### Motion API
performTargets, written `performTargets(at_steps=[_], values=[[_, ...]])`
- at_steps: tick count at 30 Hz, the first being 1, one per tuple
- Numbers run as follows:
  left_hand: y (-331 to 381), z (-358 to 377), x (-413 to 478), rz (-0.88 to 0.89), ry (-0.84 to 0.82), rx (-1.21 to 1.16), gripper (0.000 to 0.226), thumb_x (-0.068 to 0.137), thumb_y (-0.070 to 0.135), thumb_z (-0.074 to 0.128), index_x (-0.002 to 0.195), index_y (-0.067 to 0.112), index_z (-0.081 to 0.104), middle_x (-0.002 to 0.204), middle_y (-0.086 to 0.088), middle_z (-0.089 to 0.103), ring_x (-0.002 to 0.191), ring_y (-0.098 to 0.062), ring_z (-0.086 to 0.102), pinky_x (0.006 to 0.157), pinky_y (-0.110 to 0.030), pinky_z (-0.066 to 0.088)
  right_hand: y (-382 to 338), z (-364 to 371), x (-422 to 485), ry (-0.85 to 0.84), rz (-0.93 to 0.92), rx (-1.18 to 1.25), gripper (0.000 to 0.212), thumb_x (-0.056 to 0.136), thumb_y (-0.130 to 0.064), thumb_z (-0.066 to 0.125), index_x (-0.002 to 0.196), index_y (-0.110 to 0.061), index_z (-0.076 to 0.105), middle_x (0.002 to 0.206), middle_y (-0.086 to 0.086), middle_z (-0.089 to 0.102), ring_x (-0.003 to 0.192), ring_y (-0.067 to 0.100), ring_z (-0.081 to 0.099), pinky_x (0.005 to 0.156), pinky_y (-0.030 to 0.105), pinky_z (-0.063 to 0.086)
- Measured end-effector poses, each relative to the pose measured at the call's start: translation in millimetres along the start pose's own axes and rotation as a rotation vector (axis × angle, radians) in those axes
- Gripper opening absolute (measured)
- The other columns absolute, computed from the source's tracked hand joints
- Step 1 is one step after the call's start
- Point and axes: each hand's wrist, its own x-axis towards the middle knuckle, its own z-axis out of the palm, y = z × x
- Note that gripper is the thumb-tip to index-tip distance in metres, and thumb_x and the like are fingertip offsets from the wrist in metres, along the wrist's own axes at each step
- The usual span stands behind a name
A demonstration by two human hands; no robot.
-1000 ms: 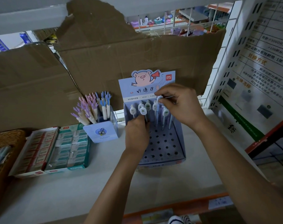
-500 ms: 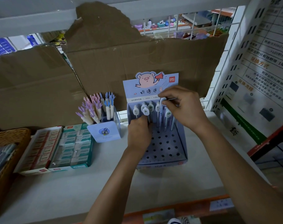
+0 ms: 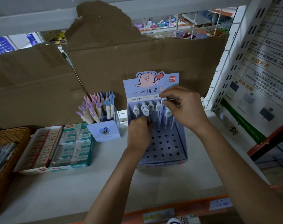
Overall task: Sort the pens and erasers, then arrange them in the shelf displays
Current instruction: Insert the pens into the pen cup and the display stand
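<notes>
We are working at the pen display box (image 3: 163, 161) on the shelf (image 3: 105, 183). Our right hand (image 3: 186, 108) is hovering over its back row, fingers pinching a white pen (image 3: 163, 100) by the top. Our left hand (image 3: 139, 132) is reaching into the box's left side, fingers curled, seemingly round a green-capped pen (image 3: 145, 111). Eraser boxes (image 3: 73, 143) are lying left of the box.
</notes>
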Motion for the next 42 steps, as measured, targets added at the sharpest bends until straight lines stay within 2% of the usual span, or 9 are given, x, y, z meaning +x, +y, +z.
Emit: performTargets(at_steps=[12, 16, 18, 24, 29, 32, 35, 38, 42], values=[[-1, 2, -1, 0.019, 0.041, -0.039, 0.017, 0.089, 0.008, 0.06, 0.099, -0.005, 0.061, 0.093, -0.023, 0.068, 0.089, -0.042, 0.062, 0.072, -0.038, 0.044, 2, -2, -1, 0.008, 0.027, 0.015, 0.018, 0.08, 0.002, 0.067, 0.096, -0.005, 0.071, 0.092, -0.005, 0.062, 0.086, 0.003, 0.06, 0.079, 0.012, 0.05], [-3, 4, 0, 0.028, 0.049, -0.036, 0.016, 0.089, 0.009, 0.06, 0.097, -0.005, 0.062, 0.091, -0.023, 0.068, 0.086, -0.042, 0.062, 0.069, -0.037, 0.043, 5, 2, -2, -0.008, -0.018, -0.037, 0.016, 0.079, 0.001, 0.068, 0.093, -0.005, 0.072, 0.091, 0.004, 0.068, 0.08, 0.009, 0.063, 0.078, 0.018, 0.052], [-3, 5, 0, 0.043, 0.058, -0.039, 0.014, 0.087, 0.007, 0.062, 0.094, -0.006, 0.062, 0.087, -0.024, 0.068, 0.081, -0.043, 0.063, 0.066, -0.035, 0.042, 6, 3, -2, -0.037, -0.048, -0.076, 0.015, 0.078, 0.0, 0.068, 0.091, -0.005, 0.072, 0.09, 0.005, 0.069, 0.079, 0.01, 0.063, 0.075, 0.02, 0.052], [-5, 9, 3, 0.061, 0.084, -0.022, 0.011, 0.076, -0.001, 0.072, 0.074, -0.005, 0.062, 0.064, -0.023, 0.064, 0.056, -0.041, 0.061, 0.051, -0.034, 0.044, 7, 13, -4, -0.172, -0.175, -0.327, 0.015, 0.068, 0.004, 0.072, 0.079, -0.006, 0.072, 0.082, 0.009, 0.069, 0.075, 0.03, 0.061, 0.071, 0.032, 0.048], [-4, 12, 4, 0.043, 0.063, 0.023, 0.006, 0.083, 0.002, 0.065, 0.078, -0.003, 0.065, 0.072, -0.023, 0.066, 0.064, -0.041, 0.062, 0.056, -0.03, 0.036, 7, 17, -5, -0.151, -0.175, -0.365, 0.013, 0.068, 0.003, 0.069, 0.078, -0.005, 0.07, 0.083, 0.01, 0.063, 0.076, 0.031, 0.056, 0.075, 0.027, 0.041], [-1, 19, 0, -0.011, -0.007, 0.038, 0.012, 0.091, 0.005, 0.054, 0.084, 0.0, 0.063, 0.081, -0.022, 0.067, 0.074, -0.039, 0.062, 0.062, -0.037, 0.042, 6, 19, -7, -0.139, -0.137, -0.371, 0.019, 0.069, 0.005, 0.069, 0.085, -0.005, 0.067, 0.085, 0.01, 0.061, 0.078, 0.03, 0.054, 0.073, 0.023, 0.033], [-3, 18, 1, -0.029, -0.005, 0.019, 0.014, 0.09, 0.006, 0.052, 0.083, -0.001, 0.063, 0.083, -0.023, 0.066, 0.077, -0.041, 0.06, 0.063, -0.038, 0.04, 5, 18, -10, -0.124, -0.112, -0.372, 0.019, 0.068, 0.006, 0.071, 0.082, -0.005, 0.064, 0.085, 0.01, 0.06, 0.079, 0.03, 0.054, 0.072, 0.026, 0.038], [-1, 13, 5, -0.053, -0.044, 0.053, 0.019, 0.092, 0.011, 0.049, 0.085, 0.001, 0.064, 0.088, -0.02, 0.068, 0.083, -0.036, 0.061, 0.064, -0.032, 0.035, 2, 16, -10, -0.116, -0.102, -0.381, 0.017, 0.067, 0.005, 0.074, 0.08, -0.003, 0.066, 0.088, 0.012, 0.06, 0.081, 0.032, 0.057, 0.075, 0.021, 0.036], [0, 9, 2, -0.095, -0.108, 0.05, 0.023, 0.093, 0.02, 0.055, 0.084, 0.001, 0.066, 0.088, -0.018, 0.069, 0.084, -0.032, 0.063, 0.063, -0.028, 0.036, -13, 13, -8, -0.102, -0.112, -0.387, 0.018, 0.071, 0.004, 0.073, 0.086, -0.003, 0.067, 0.094, 0.011, 0.063, 0.092, 0.032, 0.057, 0.081, 0.027, 0.04]])
